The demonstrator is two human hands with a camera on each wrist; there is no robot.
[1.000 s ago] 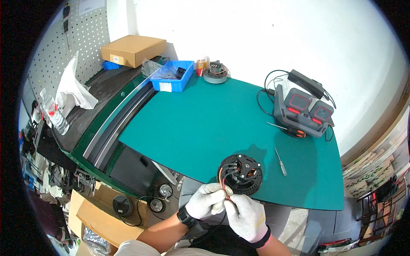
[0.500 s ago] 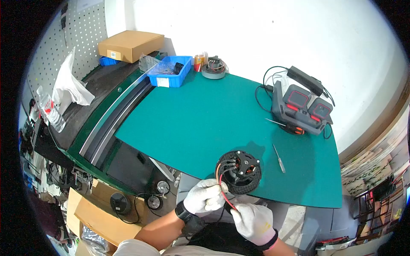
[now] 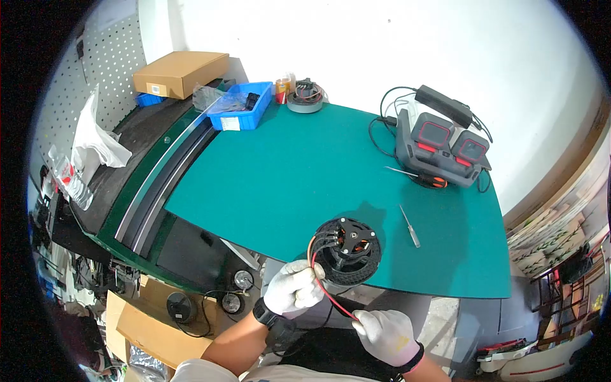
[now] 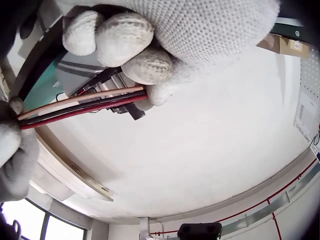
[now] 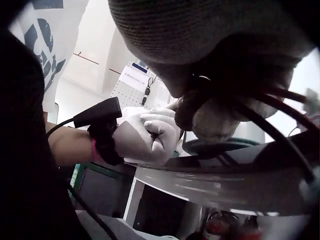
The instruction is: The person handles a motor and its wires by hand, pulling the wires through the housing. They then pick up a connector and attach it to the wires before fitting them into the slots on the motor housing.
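A round black motor (image 3: 347, 261) with a three-armed top plate lies at the green table's front edge. Orange, black and red wires (image 3: 333, 298) run from its left side down toward the person. In a white knit glove, the left hand (image 3: 293, 290) pinches the wires close beside the motor. The gloved right hand (image 3: 386, 336) grips them farther along, low and to the right. Between both hands the wires (image 4: 82, 106) stretch side by side in the left wrist view. Dark in the right wrist view, the right-hand fingers (image 5: 215, 117) close around the wires; their ends are hidden.
A screwdriver (image 3: 410, 228) lies right of the motor, another, orange-handled screwdriver (image 3: 433, 182) by a grey charger-like unit (image 3: 439, 153). At the back are a blue bin (image 3: 243, 114) and a similar wired motor (image 3: 305, 99). An open carton (image 3: 159, 328) stands lower left.
The right hand has moved away from the left, down and to the right, so a longer run of wire shows between them. The left hand keeps its hold near the motor.
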